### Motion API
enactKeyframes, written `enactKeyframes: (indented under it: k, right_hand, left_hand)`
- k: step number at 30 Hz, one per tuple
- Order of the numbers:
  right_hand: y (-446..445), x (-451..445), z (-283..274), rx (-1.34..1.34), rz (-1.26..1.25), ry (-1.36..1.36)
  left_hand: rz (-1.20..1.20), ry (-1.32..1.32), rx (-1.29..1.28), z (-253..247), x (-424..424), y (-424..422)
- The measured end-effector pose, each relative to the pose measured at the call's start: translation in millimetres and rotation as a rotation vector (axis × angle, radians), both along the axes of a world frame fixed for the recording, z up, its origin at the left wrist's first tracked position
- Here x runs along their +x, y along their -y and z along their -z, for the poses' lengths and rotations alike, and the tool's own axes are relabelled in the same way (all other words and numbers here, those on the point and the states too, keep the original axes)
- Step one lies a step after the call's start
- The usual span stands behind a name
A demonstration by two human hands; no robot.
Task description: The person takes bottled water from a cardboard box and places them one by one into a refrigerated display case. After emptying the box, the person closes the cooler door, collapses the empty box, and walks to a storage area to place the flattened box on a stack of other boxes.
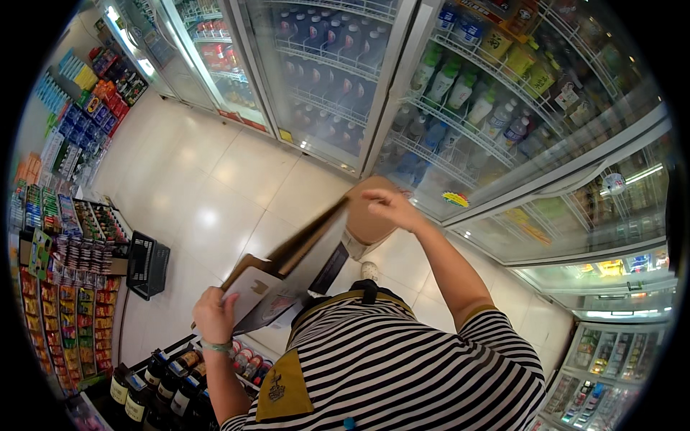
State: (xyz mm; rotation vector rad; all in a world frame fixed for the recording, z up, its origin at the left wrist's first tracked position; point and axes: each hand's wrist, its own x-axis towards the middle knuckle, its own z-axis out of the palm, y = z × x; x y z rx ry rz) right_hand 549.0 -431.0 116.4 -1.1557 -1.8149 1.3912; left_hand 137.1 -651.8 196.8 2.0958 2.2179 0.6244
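My left hand (215, 317), with a band at the wrist, grips the near left end of a partly folded cardboard box (307, 275). The box has a printed pale outer side and brown inner faces, and it slants up to the right in front of my body. My right hand (393, 209) is over a rounded brown surface (369, 215) at the box's far end. Its fingers are slightly spread and blurred, with nothing seen between them. Whether that brown surface belongs to the box, I cannot tell. A light shoe (369, 271) shows below it.
Glass-door drink coolers (329, 81) line the far side and the right. At the left stand a black shopping basket (148, 265) and snack racks (70, 318). Dark bottles with pale labels (135, 401) fill a display at the lower left. Pale floor tiles (205, 215) lie between.
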Motion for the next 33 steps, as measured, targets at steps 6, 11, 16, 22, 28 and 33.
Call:
enactKeyframes:
  k: [6, 11, 16, 22, 28, 33]
  right_hand:
    - [9, 15, 96, -0.224, 0.260, 0.189]
    - [70, -59, 130, -0.551, 0.144, 0.171]
    - [57, -146, 127, -0.175, -0.033, 0.243]
    - [12, -177, 156, -0.254, -0.028, 0.240]
    - [1, -107, 298, -1.015, 0.233, 0.179]
    - [-29, -43, 387, -1.084, 0.819, 0.101]
  left_hand:
    - [-0.355, 0.077, 0.035, 15, -28, 24]
    - [-0.551, 0.186, 0.007, 56, -43, 42]
    - [-0.525, 0.370, 0.089, 47, -75, 50]
    - [-0.538, 0.283, 0.092, 44, -92, 47]
    - [-0.591, 0.223, -0.008, 103, -68, 45]
    - [-0.638, 0.175, -0.165, 146, -67, 28]
